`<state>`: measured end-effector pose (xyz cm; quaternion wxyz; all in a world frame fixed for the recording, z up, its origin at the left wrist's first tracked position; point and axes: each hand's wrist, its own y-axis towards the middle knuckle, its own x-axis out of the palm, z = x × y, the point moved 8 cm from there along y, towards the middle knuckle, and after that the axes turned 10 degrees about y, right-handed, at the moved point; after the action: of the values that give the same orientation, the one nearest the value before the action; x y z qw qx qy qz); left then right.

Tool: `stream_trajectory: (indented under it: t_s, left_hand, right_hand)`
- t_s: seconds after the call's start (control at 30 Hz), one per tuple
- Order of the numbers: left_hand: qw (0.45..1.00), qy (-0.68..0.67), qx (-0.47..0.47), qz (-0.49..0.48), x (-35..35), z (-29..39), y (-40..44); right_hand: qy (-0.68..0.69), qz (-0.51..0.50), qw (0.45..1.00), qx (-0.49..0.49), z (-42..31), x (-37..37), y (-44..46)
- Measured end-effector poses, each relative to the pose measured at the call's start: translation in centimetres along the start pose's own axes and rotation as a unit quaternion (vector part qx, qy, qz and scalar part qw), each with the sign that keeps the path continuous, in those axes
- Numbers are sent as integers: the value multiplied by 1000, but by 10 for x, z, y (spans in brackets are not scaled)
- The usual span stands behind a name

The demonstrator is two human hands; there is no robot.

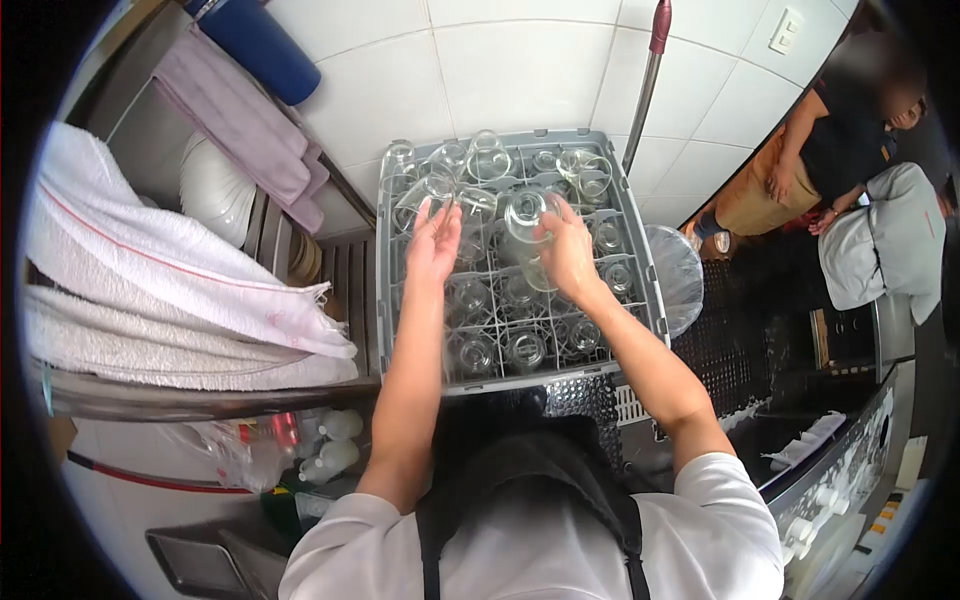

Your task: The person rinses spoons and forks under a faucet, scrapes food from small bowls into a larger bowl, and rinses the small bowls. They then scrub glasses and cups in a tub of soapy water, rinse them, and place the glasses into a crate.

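A grey dish rack point(384, 290) divided into compartments stands in front of me, holding many clear drinking glasses, several of them upside down. My right hand point(570, 255) grips a tall clear glass point(527, 212) over the middle of the rack, its round end facing up toward me. At the rack's left side, my left hand point(433, 245) is turned palm up, thumb and fingers closed around the lower part of another clear glass point(438, 187). More glasses lie tilted on top along the back, including a larger one point(489, 158). Upside-down glasses point(525, 348) fill the front compartments.
White towels point(180, 290) and a mauve cloth point(240, 120) hang at left, near white bowls point(215, 190). A broom handle point(645, 95) leans on the tiled wall. Right of the rack is a plastic-lined bin point(675, 280). Two people point(840, 130) are at the far right.
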<state>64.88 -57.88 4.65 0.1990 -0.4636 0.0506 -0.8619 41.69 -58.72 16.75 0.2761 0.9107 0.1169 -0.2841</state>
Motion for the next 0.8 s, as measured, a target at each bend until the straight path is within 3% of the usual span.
stream_trajectory:
  t_s: [0.17, 0.5, 0.8]
  left_hand:
    - [994, 105, 12, -22, -6, 15, -30]
    - [993, 108, -20, 43, -13, 13, -27]
    - [981, 143, -104, 79, -58, 13, -46]
  right_hand:
    - [-75, 12, 995, -70, -12, 5, -23]
    - [-160, -123, 979, 29, 11, 33, -16]
    - [-246, -59, 967, 20, -13, 15, -54]
